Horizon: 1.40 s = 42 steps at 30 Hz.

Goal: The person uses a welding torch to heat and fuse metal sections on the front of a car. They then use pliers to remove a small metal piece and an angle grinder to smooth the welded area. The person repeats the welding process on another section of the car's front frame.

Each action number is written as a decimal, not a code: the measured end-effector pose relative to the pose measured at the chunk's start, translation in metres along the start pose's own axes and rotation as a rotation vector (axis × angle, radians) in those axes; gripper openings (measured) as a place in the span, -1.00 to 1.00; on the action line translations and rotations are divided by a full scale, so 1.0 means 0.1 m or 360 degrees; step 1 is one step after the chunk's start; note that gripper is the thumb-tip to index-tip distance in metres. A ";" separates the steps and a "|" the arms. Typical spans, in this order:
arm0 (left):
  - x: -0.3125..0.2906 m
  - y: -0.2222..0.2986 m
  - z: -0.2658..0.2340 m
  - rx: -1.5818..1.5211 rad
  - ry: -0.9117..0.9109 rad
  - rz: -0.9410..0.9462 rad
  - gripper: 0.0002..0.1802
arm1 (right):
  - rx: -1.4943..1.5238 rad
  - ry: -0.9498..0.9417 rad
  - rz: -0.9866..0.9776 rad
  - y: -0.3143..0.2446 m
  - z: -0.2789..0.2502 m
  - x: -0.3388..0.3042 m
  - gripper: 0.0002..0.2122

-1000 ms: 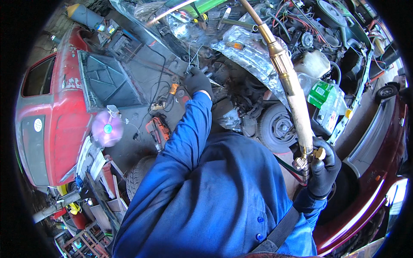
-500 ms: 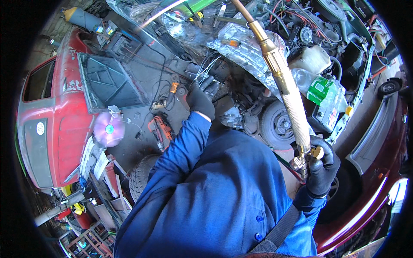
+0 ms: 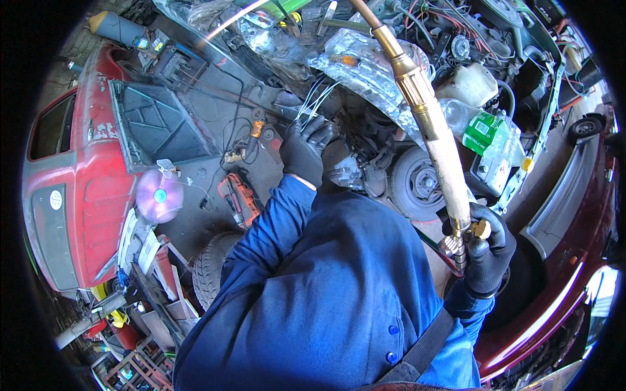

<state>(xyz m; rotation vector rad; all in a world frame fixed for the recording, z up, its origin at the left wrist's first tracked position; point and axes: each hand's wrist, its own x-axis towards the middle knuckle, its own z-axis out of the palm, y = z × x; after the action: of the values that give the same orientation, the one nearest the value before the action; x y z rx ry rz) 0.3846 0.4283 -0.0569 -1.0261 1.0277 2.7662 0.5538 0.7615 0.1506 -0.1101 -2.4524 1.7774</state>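
My right hand (image 3: 490,255), in a black glove, is closed around the valve end of a brass gas torch (image 3: 435,128), with a brass knob by its fingers. The torch slants up and left from there, large in the foreground. Its thin tube runs out of the upper edge, and a bright thin rod or tip end shows at top left. In a black glove too, my left hand (image 3: 305,151) is raised at the middle with its fingers bent around a bunch of thin silvery wires (image 3: 314,103). The wires fan out upward. Some of its fingertips are hidden.
Ahead lies an open engine bay with a worn fender (image 3: 368,73), a car battery (image 3: 490,171) and a green-labelled plastic bottle (image 3: 484,132). Below are a wheel (image 3: 417,182), an orange-and-black tool (image 3: 240,199) and cables. A spinning fan (image 3: 160,197) stands beside a red car body (image 3: 107,195).
The view has shifted slightly, so the surroundings sit a little further left. My left hand has turned a bit, the wires now pointing more up and right. My right hand stays on the torch.
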 end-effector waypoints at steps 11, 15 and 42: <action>0.03 0.14 0.51 0.2137 -0.0348 0.0662 -0.70 | -0.0010 0.0005 0.0026 0.01 0.03 0.05 -0.27; -0.09 0.18 0.59 0.3143 -0.0285 0.1153 -0.62 | -0.0017 0.0021 0.0021 -0.01 0.06 0.09 -0.25; 0.31 1.74 -0.42 0.1185 -0.0663 0.0211 -0.80 | -0.0753 -0.0160 0.0294 -0.83 1.40 1.32 -0.43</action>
<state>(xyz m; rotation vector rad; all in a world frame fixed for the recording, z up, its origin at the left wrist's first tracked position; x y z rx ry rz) 0.3448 0.2608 0.0016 -0.2760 1.8462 2.1787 0.4050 0.6205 0.1925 -0.3011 -2.9750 1.2445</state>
